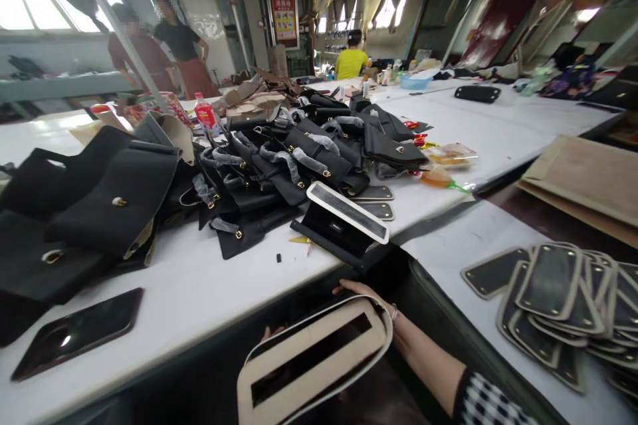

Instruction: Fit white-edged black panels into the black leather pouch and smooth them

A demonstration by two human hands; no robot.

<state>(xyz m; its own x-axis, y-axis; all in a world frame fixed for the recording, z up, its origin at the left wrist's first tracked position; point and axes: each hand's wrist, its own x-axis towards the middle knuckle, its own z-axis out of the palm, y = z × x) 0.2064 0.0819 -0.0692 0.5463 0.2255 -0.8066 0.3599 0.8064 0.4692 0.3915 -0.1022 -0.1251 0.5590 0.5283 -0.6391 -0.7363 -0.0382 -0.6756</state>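
**Beige-faced black piece off table edge: support evenly, spare the rim**

Head view: black piece with rounded beige face, long rectangular slot and pale edging point(319, 380), tilted, just off the near edge of the white table point(199, 299). Right hand point(359, 289): at far rim, fingers partly extended past it; grip itself hidden, can't tell if clamped. Left hand point(272, 332): only bits of fingers visible behind the far side; can't tell open or closed.

Handling, as a judgement: spread support along both long sides, keep slot edges square, avoid pinching at one point. Likely to crease at the curved ends if squeezed.

Count:
- slotted piece: 1
- dark glossy phone point(80, 333): 1
- open black bag with pale-edged panel point(347, 211): 1
- loose pale-edged black panels beside it point(379, 211): 2
- right-hand heap of riveted black panels point(551, 282): overlapped, can't count
- black bags with gold clasps point(319, 153): piled, can't count
- red-labelled bottle point(204, 113): 1
- background people point(351, 64): 3
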